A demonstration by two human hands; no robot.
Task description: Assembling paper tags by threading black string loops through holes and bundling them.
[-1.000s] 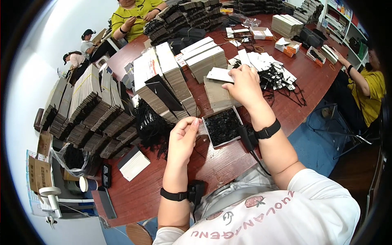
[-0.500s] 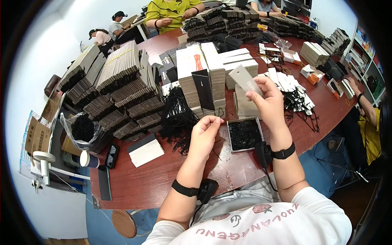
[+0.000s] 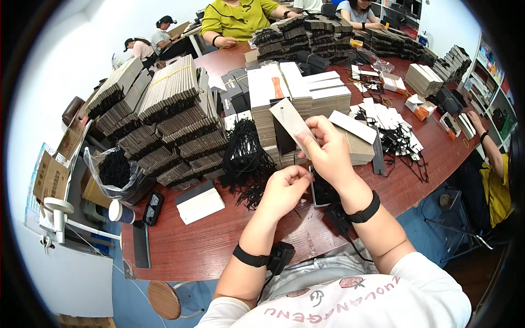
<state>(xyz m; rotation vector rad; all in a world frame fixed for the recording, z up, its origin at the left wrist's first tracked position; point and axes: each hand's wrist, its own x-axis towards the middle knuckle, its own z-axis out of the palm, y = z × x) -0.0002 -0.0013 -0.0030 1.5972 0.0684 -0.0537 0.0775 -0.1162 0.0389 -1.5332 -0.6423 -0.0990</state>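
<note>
My right hand (image 3: pixel 331 156) pinches a pale grey hang tag (image 3: pixel 290 121) by its lower end; the tag tilts up to the left, with a small hole near its top. Just below and left of it, my left hand (image 3: pixel 285 188) is closed in a pinch; what its fingertips hold, if anything, is too small to make out. Under my right wrist sits a small box of black strings (image 3: pixel 324 192), largely covered by the arm. Behind my hands stands a tall stack of tags (image 3: pixel 264 123) with a dark upright strip (image 3: pixel 284 141) in front.
A black string bundle (image 3: pixel 246 150) hangs left of the stack. Banded tag piles (image 3: pixel 178 123) rise at the left, near a plastic bag (image 3: pixel 117 172). White tags with black strings (image 3: pixel 391 123) lie at the right. A paper cup (image 3: pixel 120 212) stands at the left edge. Co-workers sit around the table.
My right hand has brought the tag left and down, close to my left hand. The left hand has shifted slightly right and lower. A white tag atop the grey stack has come into sight.
</note>
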